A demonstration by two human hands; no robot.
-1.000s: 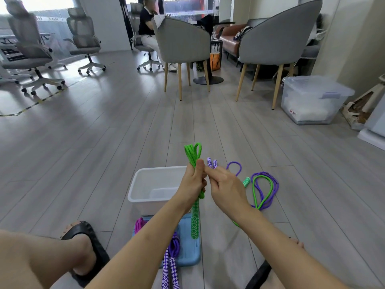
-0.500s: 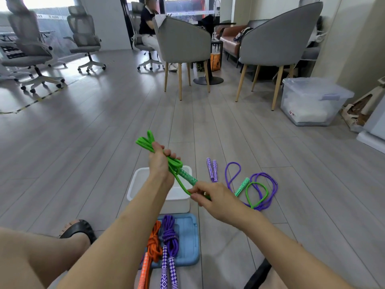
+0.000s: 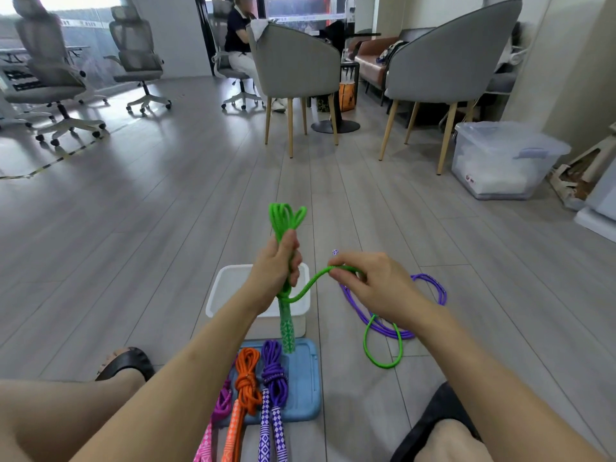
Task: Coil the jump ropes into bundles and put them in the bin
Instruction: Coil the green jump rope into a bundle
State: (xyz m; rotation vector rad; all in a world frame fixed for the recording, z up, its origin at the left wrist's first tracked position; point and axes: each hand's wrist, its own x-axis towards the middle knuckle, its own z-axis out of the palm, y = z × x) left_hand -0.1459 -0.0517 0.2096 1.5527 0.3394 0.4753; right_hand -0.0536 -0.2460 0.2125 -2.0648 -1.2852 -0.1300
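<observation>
Floor (image 3: 166,245) open leftward (chairs (image 3: 296,61) far); bin (image 3: 226,288) rim beneath green rope (image 3: 283,225).

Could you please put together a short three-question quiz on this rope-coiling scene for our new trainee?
1. True or false: the white bin already holds a coiled rope.
2. Which hand pinches the loose green strand? A) left hand B) right hand
3. Fill in: the orange bundle and purple bundle lie on a ____ lid.

Key:
1. False; only bare white interior shows.
2. B; the left hand's grip is round the folded green rope.
3. Blue.
</observation>
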